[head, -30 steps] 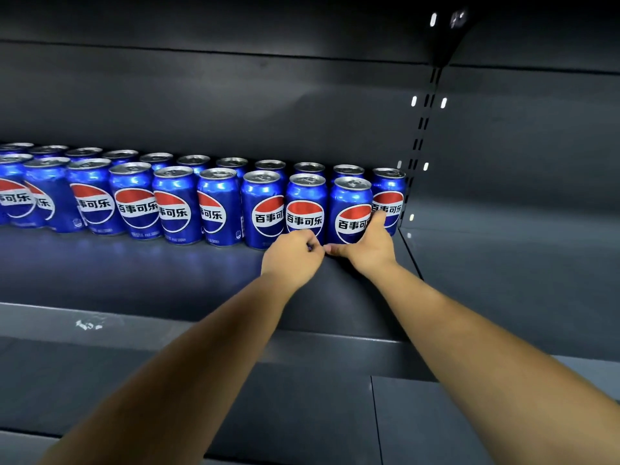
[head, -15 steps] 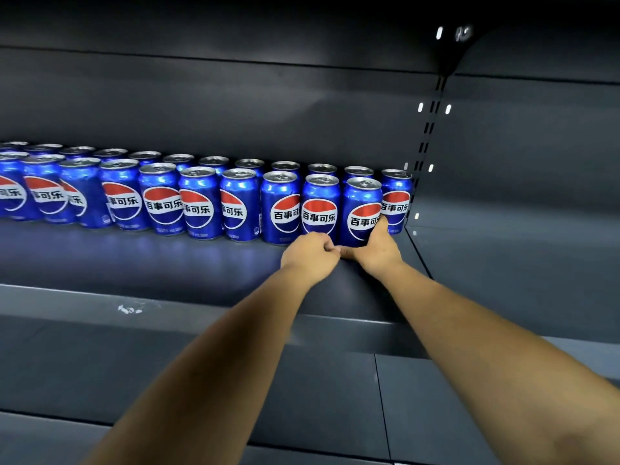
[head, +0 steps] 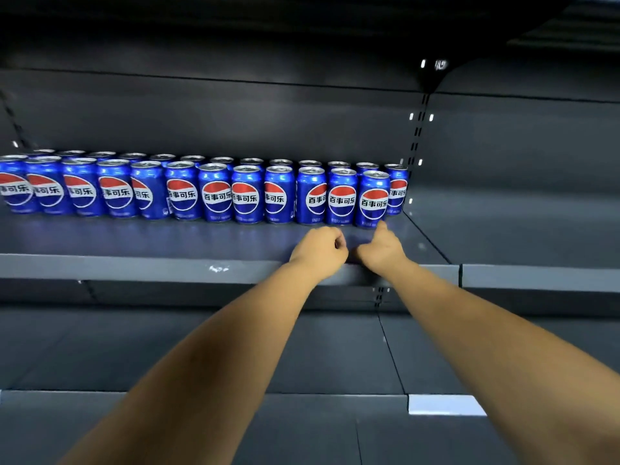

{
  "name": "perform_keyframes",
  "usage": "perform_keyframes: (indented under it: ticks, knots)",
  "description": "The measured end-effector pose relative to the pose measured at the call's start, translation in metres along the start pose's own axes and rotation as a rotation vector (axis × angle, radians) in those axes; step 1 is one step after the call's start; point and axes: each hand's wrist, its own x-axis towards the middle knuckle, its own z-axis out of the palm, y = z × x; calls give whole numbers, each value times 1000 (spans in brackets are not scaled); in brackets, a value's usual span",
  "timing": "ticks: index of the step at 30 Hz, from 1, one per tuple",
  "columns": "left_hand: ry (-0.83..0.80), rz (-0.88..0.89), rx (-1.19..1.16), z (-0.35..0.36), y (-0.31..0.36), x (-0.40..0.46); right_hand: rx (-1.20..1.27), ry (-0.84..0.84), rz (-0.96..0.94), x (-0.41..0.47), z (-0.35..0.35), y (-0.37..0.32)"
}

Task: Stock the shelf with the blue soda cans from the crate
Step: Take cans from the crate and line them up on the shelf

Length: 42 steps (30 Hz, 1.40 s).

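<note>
Blue soda cans (head: pixel 214 193) lining shelf (head: pixel 134 268), left hand (head: pixel 318 251) fisted, right hand (head: pixel 380 250) pointing

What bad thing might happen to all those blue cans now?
The right hand has a finger at the base of the front can at the right end; a hard poke might tip it into its neighbours. The blue cans stand packed together, so one toppling could knock others over. The left hand is curled close by and might bump them.
</note>
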Motion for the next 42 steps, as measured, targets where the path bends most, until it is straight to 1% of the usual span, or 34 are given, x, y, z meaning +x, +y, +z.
perform_keyframes:
  ticks: [4, 8, 12, 17, 21, 25, 28, 31, 37, 42]
  knots:
    - [-32, 37, -2, -23, -3, -54, -24, 31, 5, -64, 12, -21]
    - [-96, 47, 28, -45, -15, -110, -85, -3, 35, -130, 29, -40]
    - [-160, 49, 97, -67, -32, -159, -85, -57, -4, -185, 46, -55]
    - [-286, 109, 391, -86, -53, -211, -93, -181, -63, -238, 69, -62]
    - [-352, 39, 461, -86, -74, -241, -157, -288, -115, -271, 84, -59]
    - [-456, 33, 550, -77, -92, -271, -164, -359, -88, -293, 99, -49]
    - [-515, 27, 610, -70, -102, -296, -179, -381, -64, -310, 111, -35]
    - [-537, 6, 621, -64, -109, -323, -199, -426, -35, -328, 123, -17]
    - [-580, -59, 557, -57, -124, -371, -383, -598, -112, -364, 144, 2]
    - [-598, -106, 540, -66, -147, -400, -410, -634, -145, -388, 165, -6]
